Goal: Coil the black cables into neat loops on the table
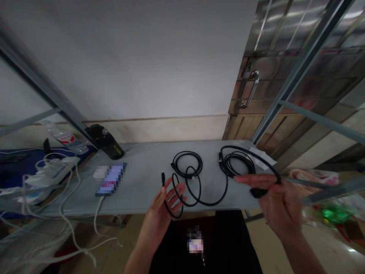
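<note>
Black flexible cable (211,204) is looping between both hands over the grey flat table (148,160). Left hand (164,205), fingers half spread, is pinching one end; right hand (282,201), fingers nearly straight, is gripping a black plug-like piece (259,192). Pulling could tighten slack loops into knots. Blue-screened slim phone (111,180) is lying left; thin black coil (201,164) and bulkier black coil (226,166) are obstructing the span.

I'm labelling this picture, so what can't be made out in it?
In the head view:
Flat rectangular lilac-screened phone: display content, hidden by pixelation.
Clear cylindrical plastic bottle: label wording, too small and blurred.
Stubby black cable end: type, partly hidden by blurred right hand.
</note>
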Demonstrator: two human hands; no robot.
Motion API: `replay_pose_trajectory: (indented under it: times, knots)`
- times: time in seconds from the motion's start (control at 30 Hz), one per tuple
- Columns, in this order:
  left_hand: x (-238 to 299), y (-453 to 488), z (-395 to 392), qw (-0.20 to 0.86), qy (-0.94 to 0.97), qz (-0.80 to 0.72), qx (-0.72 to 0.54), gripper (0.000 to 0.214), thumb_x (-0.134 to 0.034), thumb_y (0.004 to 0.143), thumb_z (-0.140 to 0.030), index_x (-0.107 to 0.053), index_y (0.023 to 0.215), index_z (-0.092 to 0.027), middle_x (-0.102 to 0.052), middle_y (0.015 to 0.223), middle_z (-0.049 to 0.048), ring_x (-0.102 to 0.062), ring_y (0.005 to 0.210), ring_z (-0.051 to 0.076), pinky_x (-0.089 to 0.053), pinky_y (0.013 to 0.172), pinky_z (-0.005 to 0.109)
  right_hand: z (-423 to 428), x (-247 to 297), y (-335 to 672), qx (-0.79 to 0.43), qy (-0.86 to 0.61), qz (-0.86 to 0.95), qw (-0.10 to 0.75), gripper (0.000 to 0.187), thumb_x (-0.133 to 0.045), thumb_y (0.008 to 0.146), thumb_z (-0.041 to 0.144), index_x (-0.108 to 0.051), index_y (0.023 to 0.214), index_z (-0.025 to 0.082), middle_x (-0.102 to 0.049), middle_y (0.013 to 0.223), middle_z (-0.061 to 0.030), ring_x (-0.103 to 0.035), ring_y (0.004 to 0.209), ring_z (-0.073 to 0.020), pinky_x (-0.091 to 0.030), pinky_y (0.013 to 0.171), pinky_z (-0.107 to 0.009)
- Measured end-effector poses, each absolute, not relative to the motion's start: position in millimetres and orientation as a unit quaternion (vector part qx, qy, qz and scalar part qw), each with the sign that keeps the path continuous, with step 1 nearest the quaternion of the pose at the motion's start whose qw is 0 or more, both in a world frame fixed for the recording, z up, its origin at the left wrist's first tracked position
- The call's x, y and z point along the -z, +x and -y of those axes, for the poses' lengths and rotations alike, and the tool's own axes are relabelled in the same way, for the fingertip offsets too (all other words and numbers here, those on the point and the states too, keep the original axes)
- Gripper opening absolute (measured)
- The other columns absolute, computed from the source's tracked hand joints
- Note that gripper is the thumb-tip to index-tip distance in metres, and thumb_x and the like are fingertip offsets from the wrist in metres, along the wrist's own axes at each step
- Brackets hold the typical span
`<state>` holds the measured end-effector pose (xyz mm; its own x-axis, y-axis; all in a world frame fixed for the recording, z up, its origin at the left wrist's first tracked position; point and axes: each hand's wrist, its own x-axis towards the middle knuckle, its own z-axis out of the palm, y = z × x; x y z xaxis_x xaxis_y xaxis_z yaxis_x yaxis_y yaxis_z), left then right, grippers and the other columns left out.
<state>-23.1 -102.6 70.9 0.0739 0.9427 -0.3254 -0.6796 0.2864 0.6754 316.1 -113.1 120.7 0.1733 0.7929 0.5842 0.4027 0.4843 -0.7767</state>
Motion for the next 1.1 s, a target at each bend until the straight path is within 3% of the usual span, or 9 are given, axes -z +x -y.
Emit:
replay_pose_trajectory:
  times: [0.27,0.4,0.47,0.53,0.6,0.7,0.83,0.97,1.1]
  knots:
    - [-98.8,14.6,101.7,0.751,0.152,-0.321,-0.557,0.032,-0.070,0.115,-0.031,-0.078,0.143,-0.016,-0.087,0.134,0.0172,-0.080,0.138,0.032,-0.053,0.134,0.053,110.5,-106.0,246.3,-0.287,-0.379,0.799,0.367,0.042,-0.046,0.118,0.016,-0.069,0.151,0.026,-0.077,0.149,-0.0117,-0.076,0.139,-0.0222,-0.062,0.121,-0.036]
    - [-109.4,28.5,97.5,0.753,0.158,-0.305,-0.561,0.029,-0.072,0.114,-0.032,-0.082,0.136,-0.015,-0.086,0.134,0.0166,-0.081,0.132,0.028,-0.058,0.128,0.045,116.2,-82.3,220.9,-0.269,-0.425,0.807,0.308,0.035,-0.043,0.116,0.013,-0.072,0.134,0.023,-0.083,0.130,-0.0120,-0.082,0.120,-0.0255,-0.069,0.109,-0.041]
    - [-114.3,35.7,94.7,0.756,0.147,-0.289,-0.569,0.025,-0.077,0.112,-0.028,-0.082,0.133,-0.015,-0.085,0.125,0.0139,-0.083,0.119,0.023,-0.063,0.119,0.038,122.3,-71.6,213.0,-0.279,-0.443,0.798,0.300,0.034,-0.040,0.118,0.017,-0.072,0.128,0.022,-0.085,0.115,-0.0107,-0.084,0.105,-0.0263,-0.071,0.096,-0.039]
    - [-120.5,41.7,91.9,0.772,0.139,-0.256,-0.565,0.024,-0.081,0.109,-0.025,-0.082,0.130,-0.013,-0.081,0.105,0.0066,-0.079,0.093,0.015,-0.067,0.104,0.032,128.4,-65.3,209.2,-0.295,-0.447,0.782,0.319,0.036,-0.039,0.120,0.022,-0.069,0.139,0.022,-0.085,0.116,-0.0119,-0.084,0.108,-0.0274,-0.071,0.094,-0.039]
    - [-128.0,46.0,89.2,0.795,0.139,-0.210,-0.551,0.026,-0.086,0.105,-0.022,-0.081,0.128,-0.011,-0.065,0.084,-0.0028,-0.063,0.068,0.008,-0.065,0.084,0.025,132.5,-65.0,209.2,-0.328,-0.437,0.765,0.341,0.038,-0.037,0.122,0.029,-0.068,0.143,0.023,-0.085,0.117,-0.0115,-0.083,0.110,-0.0266,-0.070,0.095,-0.037]
    - [-138.8,48.9,85.7,0.832,0.154,-0.166,-0.506,0.026,-0.090,0.102,-0.027,-0.080,0.119,-0.009,-0.039,0.066,-0.0110,-0.032,0.051,0.004,-0.047,0.056,0.017,133.6,-72.0,215.1,-0.367,-0.409,0.763,0.341,0.039,-0.035,0.125,0.036,-0.072,0.121,0.024,-0.082,0.103,-0.0063,-0.080,0.094,-0.0220,-0.067,0.088,-0.032]
    - [-145.7,48.2,82.7,0.853,0.246,-0.183,-0.422,0.034,-0.084,0.107,-0.048,-0.081,0.113,-0.014,-0.026,0.056,-0.0142,-0.013,0.046,0.006,-0.032,0.045,0.017,127.5,-76.1,228.0,-0.254,-0.387,0.828,0.316,0.022,-0.063,0.120,0.041,-0.075,0.116,0.023,-0.084,0.106,-0.0051,-0.080,0.098,-0.0217,-0.062,0.091,-0.033]
    - [-142.1,49.4,80.8,0.821,0.336,-0.247,-0.391,0.037,-0.081,0.108,-0.055,-0.078,0.110,-0.018,-0.027,0.054,-0.0149,-0.020,0.044,0.006,-0.047,0.051,0.023,119.0,-69.1,242.1,-0.061,-0.368,0.881,0.291,0.021,-0.072,0.115,0.031,-0.072,0.095,0.024,-0.076,0.082,0.0006,-0.072,0.076,-0.0184,-0.058,0.083,-0.034]
    - [-128.8,54.2,72.0,0.758,0.378,-0.330,-0.416,0.042,-0.088,0.101,-0.058,-0.075,0.114,-0.020,-0.040,0.059,-0.0134,-0.035,0.045,0.008,-0.056,0.058,0.030,114.8,-68.8,258.0,0.077,-0.361,0.896,0.245,0.012,-0.076,0.112,0.030,-0.075,0.103,0.024,-0.076,0.095,-0.0042,-0.075,0.096,-0.0244,-0.062,0.093,-0.041]
